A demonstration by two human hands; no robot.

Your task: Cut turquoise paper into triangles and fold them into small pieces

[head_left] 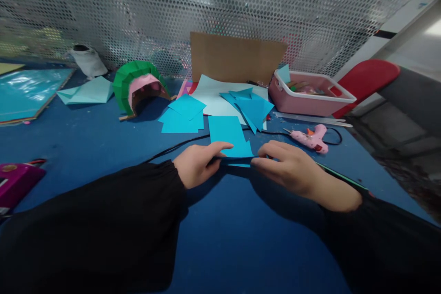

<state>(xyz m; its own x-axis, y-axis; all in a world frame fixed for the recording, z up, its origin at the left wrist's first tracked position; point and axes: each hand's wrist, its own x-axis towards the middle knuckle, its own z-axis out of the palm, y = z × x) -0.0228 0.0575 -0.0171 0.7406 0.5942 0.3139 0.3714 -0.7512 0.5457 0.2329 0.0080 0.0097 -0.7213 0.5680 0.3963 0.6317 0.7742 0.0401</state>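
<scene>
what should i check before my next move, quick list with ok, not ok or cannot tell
1. Left hand on the blue paper: ok, thumb on top.
2. Right hand on it too: ok, fingers at its right end.
3. Paper edges lined up: cannot tell, the fingers cover part.
4. Black cable clear of the paper: not ok, it passes behind or under blue paper just beyond the hands.
5. Pink glue gun apart from the hands: ok, lying beyond the right one.
6. Glue gun cold: cannot tell.
</scene>
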